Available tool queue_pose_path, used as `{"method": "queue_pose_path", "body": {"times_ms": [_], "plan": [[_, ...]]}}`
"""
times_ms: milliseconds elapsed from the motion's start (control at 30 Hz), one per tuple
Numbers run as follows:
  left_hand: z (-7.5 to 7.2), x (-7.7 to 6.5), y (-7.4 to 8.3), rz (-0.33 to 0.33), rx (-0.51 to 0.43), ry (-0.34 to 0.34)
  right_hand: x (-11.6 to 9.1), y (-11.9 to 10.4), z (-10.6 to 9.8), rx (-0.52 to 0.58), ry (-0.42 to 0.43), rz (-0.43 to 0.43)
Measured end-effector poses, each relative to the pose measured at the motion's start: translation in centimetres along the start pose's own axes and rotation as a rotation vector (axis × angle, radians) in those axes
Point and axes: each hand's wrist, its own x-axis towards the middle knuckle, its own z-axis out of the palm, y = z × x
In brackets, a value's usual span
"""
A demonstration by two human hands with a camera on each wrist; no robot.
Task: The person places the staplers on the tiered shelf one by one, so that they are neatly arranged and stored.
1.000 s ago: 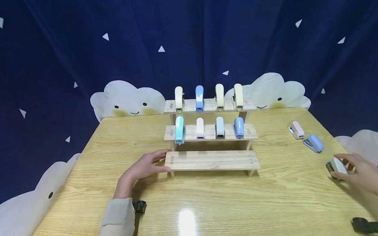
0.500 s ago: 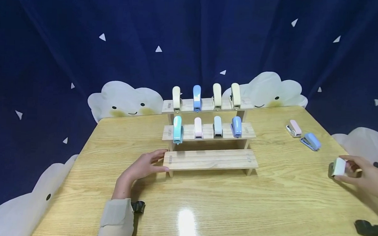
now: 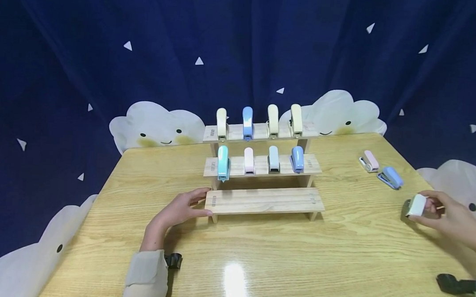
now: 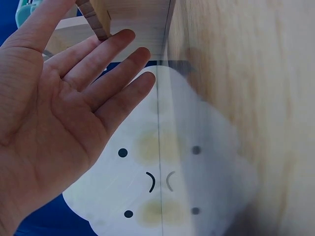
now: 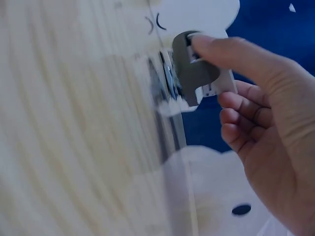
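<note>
My right hand (image 3: 454, 220) pinches a small white stapler (image 3: 417, 205) between thumb and fingers at the table's right side. The right wrist view shows the stapler's dark grey base (image 5: 198, 76) under my thumb, with the other fingers bent behind it. On the other side, my left hand (image 3: 181, 210) touches the left end of a stepped wooden rack (image 3: 263, 201), thumb at the front corner of the lowest shelf and fingertips at its back corner. Its fingers stretch out almost straight in the left wrist view, palm (image 4: 59, 118) showing.
Cream staplers (image 3: 273, 121) and a blue one (image 3: 247, 122) stand on the top shelf. Turquoise (image 3: 223, 162), pink (image 3: 249, 161), grey-blue (image 3: 274, 159) and blue (image 3: 297, 159) staplers line the middle shelf. Pink (image 3: 371, 160) and blue (image 3: 391, 177) staplers lie at the right.
The right hand has tipped the white stapler up and shifted it slightly left. My left hand stays at the rack's end; the whole head view has drifted a little.
</note>
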Motion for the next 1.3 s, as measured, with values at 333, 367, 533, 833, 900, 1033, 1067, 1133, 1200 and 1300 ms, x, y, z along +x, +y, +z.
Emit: {"method": "queue_pose_path", "body": {"times_ms": [333,367,533,833,900,1033,1067,1133,1200,1300], "plan": [[0.0,-0.1,0.0,0.013,-0.011,-0.010,1.3,-5.8,1.5,0.095,0.042,-0.156],[0.0,-0.1,0.0,0.014,-0.012,-0.011,1.5,-6.5,1.7,0.102,0.048,-0.180],[0.0,-0.2,0.0,0.008,-0.009,-0.008,2.4,-10.1,2.4,0.127,0.088,-0.336],[0.0,-0.1,0.1,0.013,-0.014,-0.006,3.7,-16.2,4.2,0.124,0.083,-0.527],[0.0,-0.1,0.0,0.012,-0.015,-0.007,4.0,-17.5,4.8,0.121,0.060,-0.560],[0.0,-0.1,-0.1,0.013,-0.016,-0.007,4.4,-20.1,6.1,0.143,0.024,-0.595],[0.0,0.0,-0.1,0.012,-0.018,-0.006,4.5,-20.7,6.4,0.149,0.015,-0.605],[0.0,0.0,-0.1,0.013,-0.020,-0.005,4.8,-21.8,7.0,0.166,-0.008,-0.621],[0.0,0.0,0.0,0.014,-0.020,-0.002,5.0,-22.8,7.6,0.184,-0.035,-0.630],[0.0,0.0,0.0,0.019,-0.014,0.001,5.2,-24.3,8.5,0.212,-0.073,-0.639]]}}
